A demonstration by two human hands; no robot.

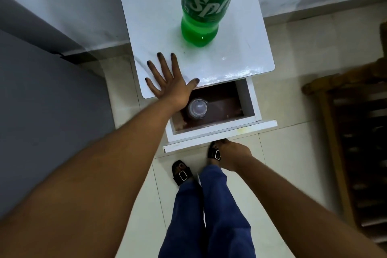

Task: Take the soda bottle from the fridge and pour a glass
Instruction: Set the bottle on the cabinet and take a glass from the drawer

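Green soda bottle (206,4) upright on a white cabinet top (240,63), left hand (167,81) spread flat at its near edge, right hand (232,154) closed on the open drawer (247,100) front, clear glass (197,109) inside.

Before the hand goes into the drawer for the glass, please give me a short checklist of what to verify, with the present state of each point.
1. Drawer open enough to reach inside: ok.
2. Glass visible in the drawer, with nothing on top of it: ok.
3. Soda bottle upright on the table top, away from the edge: ok.
4. Left hand free: ok, flat on the table top.
5. Right hand free: not ok, it is at the drawer front.
6. Bottle cap closed: cannot tell, out of view.
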